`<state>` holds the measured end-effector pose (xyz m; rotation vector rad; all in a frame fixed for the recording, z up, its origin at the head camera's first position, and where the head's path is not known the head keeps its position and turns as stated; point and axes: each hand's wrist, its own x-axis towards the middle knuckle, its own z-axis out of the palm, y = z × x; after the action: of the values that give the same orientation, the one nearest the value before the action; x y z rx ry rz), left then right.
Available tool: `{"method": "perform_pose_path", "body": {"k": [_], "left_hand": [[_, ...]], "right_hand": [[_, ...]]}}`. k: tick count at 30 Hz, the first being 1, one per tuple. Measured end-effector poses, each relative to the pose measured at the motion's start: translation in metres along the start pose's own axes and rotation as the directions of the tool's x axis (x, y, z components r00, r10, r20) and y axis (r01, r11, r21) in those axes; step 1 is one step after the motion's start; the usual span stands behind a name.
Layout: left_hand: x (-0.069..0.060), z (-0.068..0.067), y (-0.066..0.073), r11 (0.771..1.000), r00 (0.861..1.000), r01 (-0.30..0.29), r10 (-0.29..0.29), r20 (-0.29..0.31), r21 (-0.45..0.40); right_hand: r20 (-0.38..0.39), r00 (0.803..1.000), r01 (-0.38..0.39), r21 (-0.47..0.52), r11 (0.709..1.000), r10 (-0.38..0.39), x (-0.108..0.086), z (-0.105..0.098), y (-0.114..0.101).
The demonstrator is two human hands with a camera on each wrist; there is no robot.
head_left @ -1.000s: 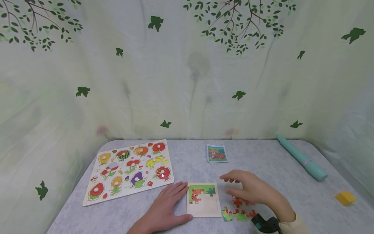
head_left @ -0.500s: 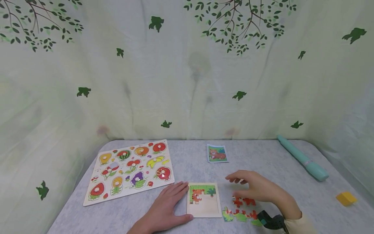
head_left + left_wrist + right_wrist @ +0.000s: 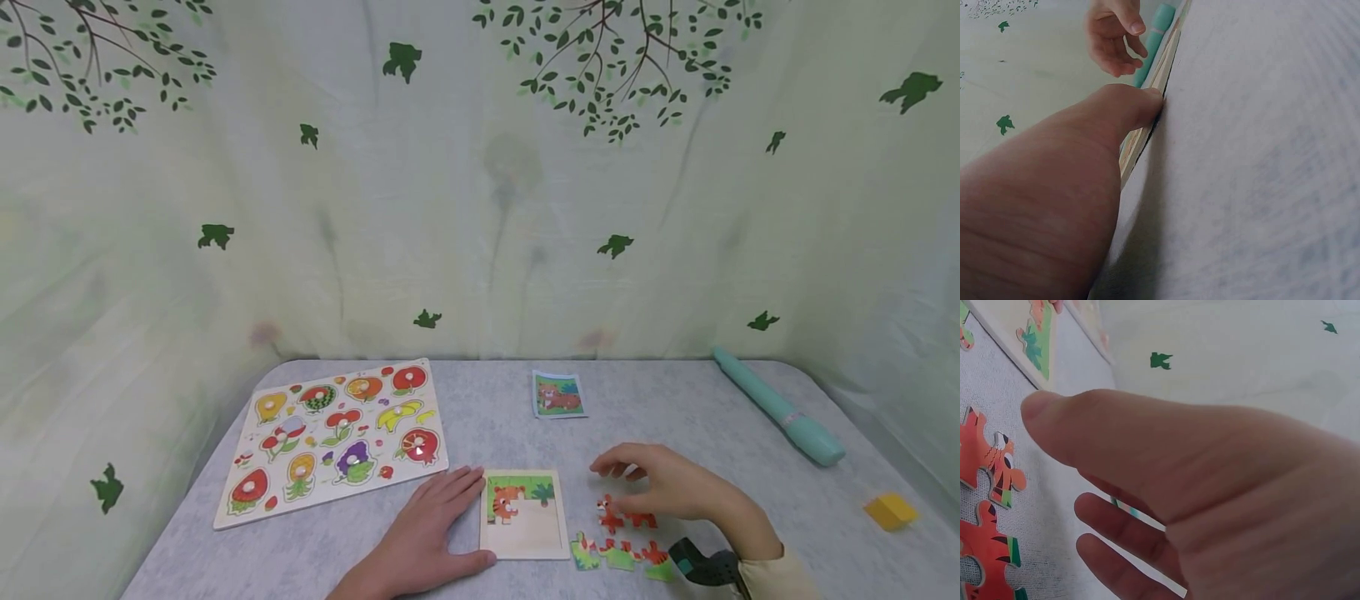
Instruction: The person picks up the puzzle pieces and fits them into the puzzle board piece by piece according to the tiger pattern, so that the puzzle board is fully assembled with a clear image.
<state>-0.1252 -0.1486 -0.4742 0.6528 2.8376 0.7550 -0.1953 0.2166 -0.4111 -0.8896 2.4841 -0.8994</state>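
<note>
A square wooden jigsaw board (image 3: 528, 537) lies in front of me, with a tiger's face and greenery fitted along its top and left. My left hand (image 3: 423, 537) rests at its left side, fingertips and thumb touching the frame; the left wrist view shows the thumb (image 3: 1147, 103) against the board's edge. Right of the board, my right hand (image 3: 667, 483) hovers above loose jigsaw pieces, its fingers loosely bent and holding nothing. Below it lie an orange piece with an eye (image 3: 1000, 459) and a striped orange piece (image 3: 988, 550). Several green and orange pieces (image 3: 619, 556) lie nearer me.
A fruit peg puzzle (image 3: 337, 437) takes up the left of the table. Behind the board lies a small picture card (image 3: 558, 395) of a tiger. On the right are a teal wand-like object (image 3: 780, 410) and a yellow block (image 3: 890, 511). A printed curtain (image 3: 465, 167) hangs behind.
My right hand has drifted to the right, away from the board, uncovering more of the loose pieces. The left hand stays where it was.
</note>
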Motion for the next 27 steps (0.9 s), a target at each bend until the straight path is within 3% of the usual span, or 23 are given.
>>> {"method": "perform_pose_path", "body": {"k": [9, 27], "left_hand": [[0.0, 0.0, 0.001, 1.0, 1.0, 0.0, 0.001, -0.008, 0.007], [0.0, 0.0, 0.002, 1.0, 1.0, 0.01, -0.01, 0.0, 0.011]], "right_hand": [[0.023, 0.998, -0.061, 0.023, 0.998, 0.06, -0.002, 0.002, 0.002], [0.076, 0.993, -0.097, 0.05, 0.994, 0.093, -0.002, 0.007, 0.015]]}}
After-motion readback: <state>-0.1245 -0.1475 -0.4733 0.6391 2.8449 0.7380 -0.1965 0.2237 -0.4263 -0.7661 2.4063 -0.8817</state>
